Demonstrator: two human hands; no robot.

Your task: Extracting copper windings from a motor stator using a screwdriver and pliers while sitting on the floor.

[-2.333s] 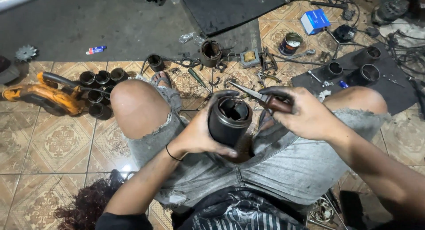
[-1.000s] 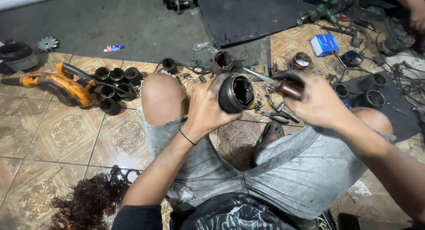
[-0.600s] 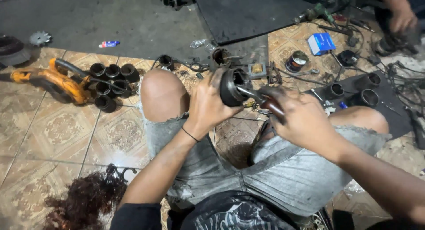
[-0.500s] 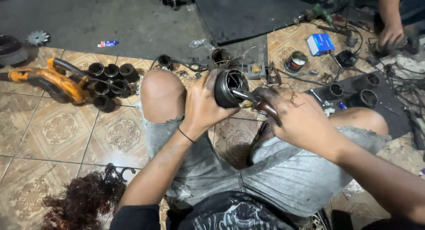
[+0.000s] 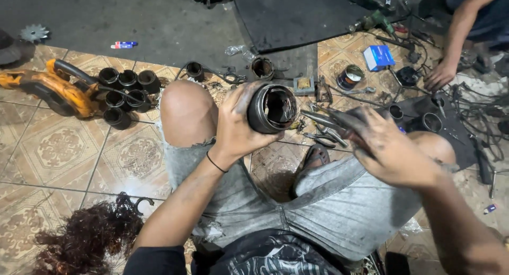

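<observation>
My left hand (image 5: 237,126) grips a dark hollow metal cylinder (image 5: 271,108), a piston-like part, with its open end turned toward me, held above my left knee. My right hand (image 5: 384,148) holds long-nosed pliers (image 5: 326,120) by the handles. The plier tips point left and sit just beside the cylinder's rim. Both hands are smeared with black grease. I sit on a patterned tile floor in grey shorts.
Several black cylinders (image 5: 125,92) cluster beside an orange power tool (image 5: 50,87) at left. Small parts and tools (image 5: 318,89) litter the floor ahead, with a tin (image 5: 350,76) and a blue box (image 5: 378,56). Another person's hand (image 5: 438,73) reaches down at upper right by a dark mat (image 5: 297,12).
I have tilted the cylinder's open end toward me and lifted it; the pliers, earlier inside its mouth, are now drawn back to just beside the rim. The other person's hand moved lower.
</observation>
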